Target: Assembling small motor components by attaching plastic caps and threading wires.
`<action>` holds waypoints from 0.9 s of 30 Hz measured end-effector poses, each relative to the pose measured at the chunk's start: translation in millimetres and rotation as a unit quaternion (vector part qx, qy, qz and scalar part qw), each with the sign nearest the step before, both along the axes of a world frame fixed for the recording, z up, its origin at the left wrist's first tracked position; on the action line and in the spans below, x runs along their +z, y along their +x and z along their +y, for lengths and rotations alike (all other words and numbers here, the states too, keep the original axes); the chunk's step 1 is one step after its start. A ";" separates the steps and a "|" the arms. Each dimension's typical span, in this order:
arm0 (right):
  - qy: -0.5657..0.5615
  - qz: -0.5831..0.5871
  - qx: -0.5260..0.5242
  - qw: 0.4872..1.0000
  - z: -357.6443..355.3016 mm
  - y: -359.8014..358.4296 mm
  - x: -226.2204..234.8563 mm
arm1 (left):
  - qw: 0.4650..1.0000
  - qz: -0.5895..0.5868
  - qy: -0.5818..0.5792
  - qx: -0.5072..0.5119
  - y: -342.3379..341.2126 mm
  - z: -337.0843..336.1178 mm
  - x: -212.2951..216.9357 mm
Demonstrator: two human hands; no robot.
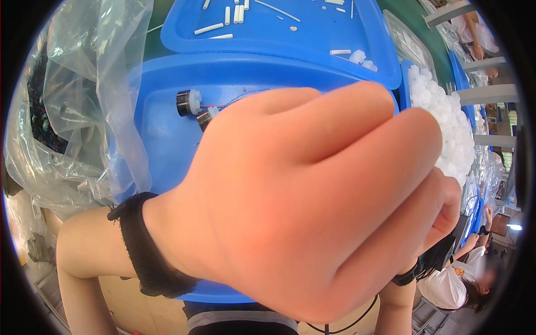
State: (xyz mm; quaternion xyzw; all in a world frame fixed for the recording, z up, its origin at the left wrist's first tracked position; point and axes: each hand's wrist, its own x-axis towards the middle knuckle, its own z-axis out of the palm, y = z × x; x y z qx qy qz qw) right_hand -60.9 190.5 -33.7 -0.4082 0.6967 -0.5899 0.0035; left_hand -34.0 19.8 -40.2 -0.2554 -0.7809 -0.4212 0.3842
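Note:
My left hand (301, 201) fills the middle of the head view, very close, with its back toward me and a dark band round the wrist. Its fingers are curled closed; whatever they may hold is hidden. Behind it, my right forearm (396, 304) rises from the lower right with a black strap at the wrist, while the right hand's fingers are hidden. Beyond my left hand, a small black cylindrical motor (184, 104) with a white cap and thin red and blue wires lies in a blue tray (159, 167). A second similar motor (205, 119) is partly covered by my hand.
A second blue tray (318, 47) beyond holds several short white tubes (227, 15) and white bits. Clear plastic bags (95, 72) with dark contents stand at left. White translucent pieces (441, 114) are heaped at right. Another person (446, 285) sits at far right.

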 end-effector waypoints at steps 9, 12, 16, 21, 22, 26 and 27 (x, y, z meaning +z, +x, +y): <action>0.059 0.033 -0.041 0.997 -3.4 4.9 0.1 | 0.997 -0.054 0.011 -0.046 -4.2 -18.4 8.3; 0.054 0.041 -0.041 0.997 -3.3 1.7 -0.6 | 0.984 -0.130 0.072 -0.094 -2.5 -21.8 -0.7; 0.033 0.010 -0.058 0.998 -3.2 3.6 -3.4 | 0.961 -0.235 0.082 -0.119 3.9 -20.9 5.1; 0.012 0.009 -0.057 0.998 -3.7 3.0 -5.5 | 0.944 -0.289 0.096 -0.129 9.7 -20.5 10.1; 0.016 0.012 -0.052 0.998 -2.6 3.2 -4.7 | 0.939 -0.302 0.098 -0.130 10.9 -20.8 11.2; 0.024 0.020 -0.043 0.999 0.3 3.6 -3.2 | 0.945 -0.287 0.092 -0.124 11.0 -20.0 9.7; 0.027 0.021 -0.043 0.999 0.4 4.1 -3.3 | 0.950 -0.273 0.091 -0.121 10.5 -19.3 8.4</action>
